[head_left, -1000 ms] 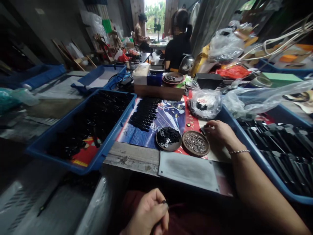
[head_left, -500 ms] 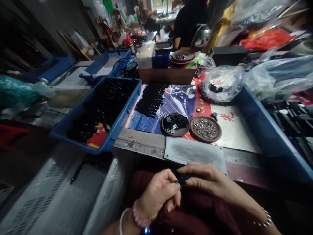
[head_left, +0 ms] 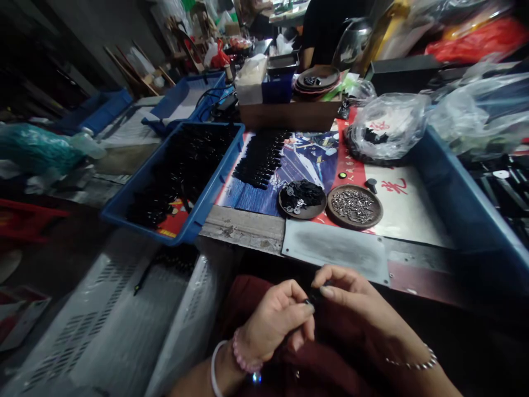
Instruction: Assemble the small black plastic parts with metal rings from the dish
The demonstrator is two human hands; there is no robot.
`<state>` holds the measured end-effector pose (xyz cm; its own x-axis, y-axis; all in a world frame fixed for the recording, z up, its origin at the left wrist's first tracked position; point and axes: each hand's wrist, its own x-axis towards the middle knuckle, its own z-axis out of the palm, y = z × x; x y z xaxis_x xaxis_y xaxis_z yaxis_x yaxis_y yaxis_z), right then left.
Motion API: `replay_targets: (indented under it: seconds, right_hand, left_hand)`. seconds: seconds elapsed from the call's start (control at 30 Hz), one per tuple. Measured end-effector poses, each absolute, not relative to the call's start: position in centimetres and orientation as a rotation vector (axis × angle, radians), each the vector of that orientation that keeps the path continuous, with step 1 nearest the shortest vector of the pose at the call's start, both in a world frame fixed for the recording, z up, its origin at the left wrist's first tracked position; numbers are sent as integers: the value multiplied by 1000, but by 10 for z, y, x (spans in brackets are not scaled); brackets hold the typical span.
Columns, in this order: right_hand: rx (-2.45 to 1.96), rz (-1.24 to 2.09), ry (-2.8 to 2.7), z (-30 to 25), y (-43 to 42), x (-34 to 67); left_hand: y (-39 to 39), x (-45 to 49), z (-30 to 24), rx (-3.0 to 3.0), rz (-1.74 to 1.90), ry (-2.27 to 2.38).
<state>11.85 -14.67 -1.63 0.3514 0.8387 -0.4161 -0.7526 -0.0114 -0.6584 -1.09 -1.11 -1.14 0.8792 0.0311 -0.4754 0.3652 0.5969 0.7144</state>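
Note:
My left hand (head_left: 281, 317) is closed in a pinch, with the dark end of a small black piece (head_left: 308, 301) showing between thumb and forefinger. To its right is my right hand (head_left: 353, 292), thumb and fingers bent toward each other around something dark that I cannot make out against the dark background. Both hands are over my dark red clothing, just below the table edge. Beyond them sit a round dish of small black parts (head_left: 301, 199) and a round dish of small metal pins or rivets (head_left: 355, 206). A grey metal plate (head_left: 334, 248) lies at the table edge.
A blue tray of black pieces (head_left: 237, 160) stands left of a row of black parts (head_left: 262, 160). On the right are a clear plastic bag (head_left: 390, 124) and a blue bin (head_left: 463, 187). A grey perforated crate (head_left: 124, 309) is at lower left. A person in black (head_left: 330, 27) is beyond the table.
My right hand's fingers have curled in more, and the black piece between the hands shows less. The camera view has shifted slightly.

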Motion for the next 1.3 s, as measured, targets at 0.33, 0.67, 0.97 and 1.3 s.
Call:
replay_targets:
  seconds: [0.33, 0.67, 0.97, 1.3]
  right_hand:
    - [-1093, 1068, -106, -19, -137, 112]
    - [-1291, 1036, -326, -14, -132, 93]
    - [-1090, 1180, -256, -29, -127, 92]
    - [-989, 1074, -54, -38, -116, 78]
  left_hand:
    - [-9, -15, -14, 1073, -148, 470]
    - [-13, -19, -13, 1186, -143, 557]
    - [-12, -23, -16, 1435, -99, 535]
    - [-2, -23, -11, 1278, -247, 495]
